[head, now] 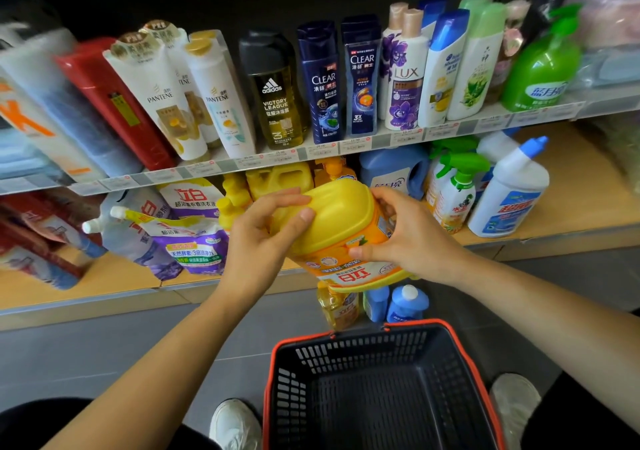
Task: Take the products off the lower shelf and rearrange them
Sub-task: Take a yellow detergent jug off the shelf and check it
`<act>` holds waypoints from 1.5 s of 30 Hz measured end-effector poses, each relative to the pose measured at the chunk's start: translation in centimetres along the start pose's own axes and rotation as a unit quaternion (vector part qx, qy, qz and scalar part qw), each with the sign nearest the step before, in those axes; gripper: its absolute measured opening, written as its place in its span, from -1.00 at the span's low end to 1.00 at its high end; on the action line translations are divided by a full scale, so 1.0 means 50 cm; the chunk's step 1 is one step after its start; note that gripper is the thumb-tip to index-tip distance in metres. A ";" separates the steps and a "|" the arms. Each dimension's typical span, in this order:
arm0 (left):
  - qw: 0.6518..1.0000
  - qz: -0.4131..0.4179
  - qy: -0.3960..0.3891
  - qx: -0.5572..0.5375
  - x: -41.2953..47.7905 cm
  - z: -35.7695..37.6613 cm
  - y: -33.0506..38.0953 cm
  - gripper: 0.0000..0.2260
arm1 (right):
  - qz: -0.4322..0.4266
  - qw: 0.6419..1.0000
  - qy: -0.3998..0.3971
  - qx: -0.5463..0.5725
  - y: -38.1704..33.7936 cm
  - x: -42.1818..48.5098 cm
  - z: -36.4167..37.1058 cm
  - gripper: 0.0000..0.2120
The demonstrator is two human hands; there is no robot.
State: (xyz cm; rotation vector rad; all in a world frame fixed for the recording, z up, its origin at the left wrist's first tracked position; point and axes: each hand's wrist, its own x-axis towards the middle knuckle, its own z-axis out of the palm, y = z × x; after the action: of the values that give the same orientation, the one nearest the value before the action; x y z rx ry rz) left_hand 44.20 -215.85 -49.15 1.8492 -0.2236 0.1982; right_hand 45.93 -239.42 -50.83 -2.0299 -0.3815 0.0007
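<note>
I held the yellow jug [341,238] tipped over, above the basket [363,356]. My left hand [263,231] curled round its handle end and my right hand [408,238] gripped the label. It looked heavy, stiff and slick, so 2 hands seemed wise.

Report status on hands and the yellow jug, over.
Left hand, right hand: both grip jug. Jug tilted, off lower shelf. Three bottles on floor between shelf and basket.
</note>
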 end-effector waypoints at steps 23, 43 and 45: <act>0.998 0.003 -0.018 -0.060 -0.001 0.002 -0.014 -0.66 | 0.018 0.995 0.011 0.095 0.004 0.007 -0.011 -0.25; 0.929 -0.317 -0.164 -0.097 -0.030 0.024 -0.119 -0.56 | 0.084 0.927 0.118 0.347 0.009 0.034 -0.022 -0.49; 0.924 -0.308 -0.178 -0.142 -0.033 0.024 -0.125 -0.56 | 0.089 0.925 0.112 0.351 0.011 0.035 -0.020 -0.44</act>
State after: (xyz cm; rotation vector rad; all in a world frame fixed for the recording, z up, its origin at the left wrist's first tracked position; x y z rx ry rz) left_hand 44.22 -215.15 -55.67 1.5675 0.0874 -0.5838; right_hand 47.92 -240.07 -50.55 -1.3247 -0.0297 0.0161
